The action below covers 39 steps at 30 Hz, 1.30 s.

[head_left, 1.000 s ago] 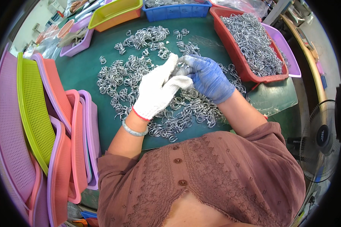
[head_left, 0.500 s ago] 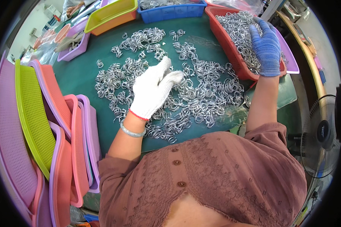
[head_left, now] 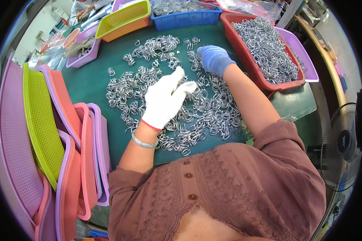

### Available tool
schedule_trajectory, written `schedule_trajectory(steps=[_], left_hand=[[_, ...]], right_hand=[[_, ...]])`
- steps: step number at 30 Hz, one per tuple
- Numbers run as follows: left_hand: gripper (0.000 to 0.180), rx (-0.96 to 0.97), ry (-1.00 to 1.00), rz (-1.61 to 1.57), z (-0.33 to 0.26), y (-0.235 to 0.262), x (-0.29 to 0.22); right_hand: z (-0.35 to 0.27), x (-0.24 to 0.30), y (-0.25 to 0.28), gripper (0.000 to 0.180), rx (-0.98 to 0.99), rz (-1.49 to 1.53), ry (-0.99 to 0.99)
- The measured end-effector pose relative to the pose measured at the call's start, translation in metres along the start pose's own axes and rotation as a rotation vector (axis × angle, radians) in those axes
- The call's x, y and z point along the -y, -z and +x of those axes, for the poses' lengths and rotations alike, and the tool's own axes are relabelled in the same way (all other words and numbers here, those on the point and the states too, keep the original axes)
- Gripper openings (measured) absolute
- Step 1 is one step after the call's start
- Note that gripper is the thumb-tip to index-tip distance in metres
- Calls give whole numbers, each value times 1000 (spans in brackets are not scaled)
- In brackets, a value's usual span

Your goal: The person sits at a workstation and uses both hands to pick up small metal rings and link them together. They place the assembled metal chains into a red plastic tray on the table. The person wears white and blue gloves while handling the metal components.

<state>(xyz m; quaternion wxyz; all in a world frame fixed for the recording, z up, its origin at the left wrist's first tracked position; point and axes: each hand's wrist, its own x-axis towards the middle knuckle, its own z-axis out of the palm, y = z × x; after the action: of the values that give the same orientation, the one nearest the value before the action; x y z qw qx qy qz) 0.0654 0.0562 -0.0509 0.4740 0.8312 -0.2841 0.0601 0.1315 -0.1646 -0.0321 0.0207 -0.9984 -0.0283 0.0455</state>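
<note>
A broad heap of small silver metal rings [head_left: 213, 116] is spread over the green table top [head_left: 88, 84]. My left hand [head_left: 167, 100], in a white knit glove with a red cuff, hovers over the middle of the heap with thumb and fingers apart; nothing shows in it. A silver bangle sits on that wrist. My right hand [head_left: 214, 59], in a blue glove, rests on the far part of the heap, fingers curled down among the rings. Whether it grips any is hidden.
A red bin [head_left: 245, 60] full of rings stands at the right on a purple tray [head_left: 305, 64]. A blue crate [head_left: 189, 18] and a yellow basket [head_left: 120, 18] stand at the back. Stacked pink, green and purple baskets [head_left: 40, 120] line the left. A fan [head_left: 342, 148] stands far right.
My right hand left my left hand, reached over the red bin, and has now come back down onto the far part of the heap. My left hand stayed over the middle.
</note>
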Motion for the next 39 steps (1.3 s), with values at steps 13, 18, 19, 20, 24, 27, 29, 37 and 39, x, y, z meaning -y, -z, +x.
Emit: schedule_trajectory(steps=[13, 18, 19, 20, 24, 27, 29, 37, 39], left_hand=[[39, -21, 47, 57, 4, 8, -11], [37, -89, -21, 54, 4, 4, -2], [38, -89, -36, 40, 6, 3, -2], [38, -99, -36, 34, 5, 3, 0], [38, -107, -48, 75, 4, 7, 4], [38, -100, 13, 67, 7, 12, -7], [41, -129, 74, 34, 8, 14, -12], [57, -314, 116, -663, 9, 12, -6], [50, -276, 95, -540, 11, 14, -4]], right_hand=[[48, -17, 15, 27, -290, 233, -140], [96, -17, 6, 36, -102, 19, -121], [121, -36, -8, 30, -5, -60, -88], [123, -31, -7, 28, 20, -79, -82], [126, -28, -9, 21, -23, -147, -24], [109, -28, 2, 17, -203, -93, -2], [87, -15, 12, 15, -203, 557, 62], [-17, 62, 42, 19, -63, 1225, 424], [-31, 69, 40, 20, -122, 1186, 468]])
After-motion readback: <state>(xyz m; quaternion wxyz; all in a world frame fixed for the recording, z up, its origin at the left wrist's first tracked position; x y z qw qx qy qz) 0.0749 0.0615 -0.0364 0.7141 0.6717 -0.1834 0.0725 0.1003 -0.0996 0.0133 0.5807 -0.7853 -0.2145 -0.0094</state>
